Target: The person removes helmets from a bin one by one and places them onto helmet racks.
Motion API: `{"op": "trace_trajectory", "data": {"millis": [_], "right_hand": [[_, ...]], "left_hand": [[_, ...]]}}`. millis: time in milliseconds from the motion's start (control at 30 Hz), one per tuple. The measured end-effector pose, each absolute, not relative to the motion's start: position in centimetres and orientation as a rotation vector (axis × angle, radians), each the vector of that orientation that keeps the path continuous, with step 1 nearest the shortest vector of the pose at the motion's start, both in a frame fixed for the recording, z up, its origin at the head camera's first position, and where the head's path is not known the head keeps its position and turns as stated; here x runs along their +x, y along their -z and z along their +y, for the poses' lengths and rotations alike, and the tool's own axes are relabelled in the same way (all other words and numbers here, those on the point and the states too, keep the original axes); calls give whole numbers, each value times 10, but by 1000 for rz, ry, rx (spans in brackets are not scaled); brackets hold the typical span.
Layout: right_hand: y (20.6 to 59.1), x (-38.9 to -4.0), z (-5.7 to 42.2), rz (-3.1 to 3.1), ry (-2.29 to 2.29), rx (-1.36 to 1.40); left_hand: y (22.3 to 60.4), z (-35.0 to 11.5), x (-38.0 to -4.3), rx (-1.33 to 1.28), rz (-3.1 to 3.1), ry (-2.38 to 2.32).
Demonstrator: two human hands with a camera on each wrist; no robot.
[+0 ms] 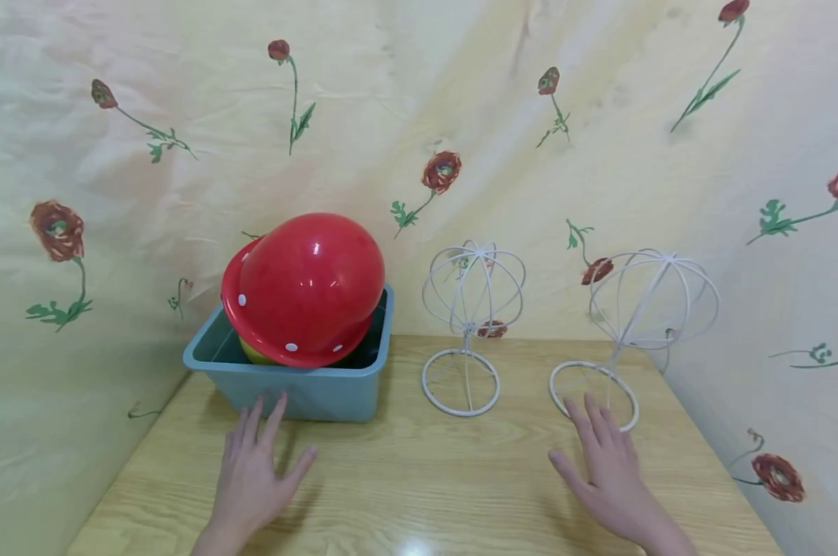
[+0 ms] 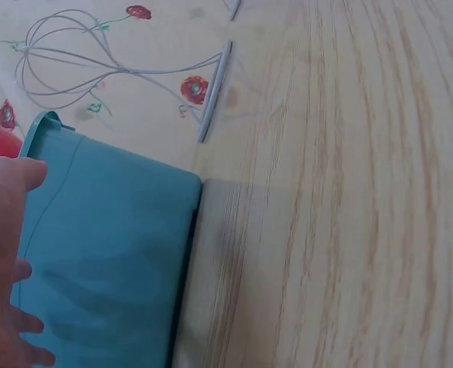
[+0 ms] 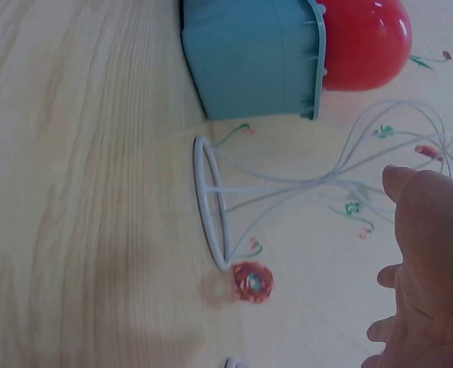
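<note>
A red hard hat [image 1: 314, 278] lies tilted in a blue-grey plastic bin [image 1: 300, 394], its dome facing up. Something yellow [image 1: 253, 354] peeks out beneath its brim; the rest of that is hidden. My left hand [image 1: 255, 475], fingers spread, is in front of the bin and holds nothing. On the right, my right hand [image 1: 609, 479] is also spread and holds nothing, near the base of one white wire stand [image 1: 620, 340]. Another white wire stand [image 1: 466, 347] with a round cage top stands between that one and the bin.
The wooden table [image 1: 419, 479] runs back to a wall covering [image 1: 419, 93] printed with red flowers, which also closes in the left and right sides. Both wire stands are close to the back edge.
</note>
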State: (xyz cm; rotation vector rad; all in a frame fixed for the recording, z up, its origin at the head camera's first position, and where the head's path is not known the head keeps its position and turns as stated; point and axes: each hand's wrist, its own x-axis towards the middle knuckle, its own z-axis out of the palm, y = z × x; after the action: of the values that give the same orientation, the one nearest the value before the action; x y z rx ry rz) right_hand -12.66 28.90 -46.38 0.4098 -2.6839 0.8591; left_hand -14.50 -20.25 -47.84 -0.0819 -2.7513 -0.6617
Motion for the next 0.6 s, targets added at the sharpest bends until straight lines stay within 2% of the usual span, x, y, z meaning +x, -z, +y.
{"op": "trace_trajectory", "data": {"millis": [167, 600], "right_hand": [[456, -135, 271, -2662, -890, 495], [438, -149, 226, -2711, -944, 637]], "left_hand": [[483, -208, -148, -85, -2679, 759], [475, -226, -148, 99, -2510, 1257]]}}
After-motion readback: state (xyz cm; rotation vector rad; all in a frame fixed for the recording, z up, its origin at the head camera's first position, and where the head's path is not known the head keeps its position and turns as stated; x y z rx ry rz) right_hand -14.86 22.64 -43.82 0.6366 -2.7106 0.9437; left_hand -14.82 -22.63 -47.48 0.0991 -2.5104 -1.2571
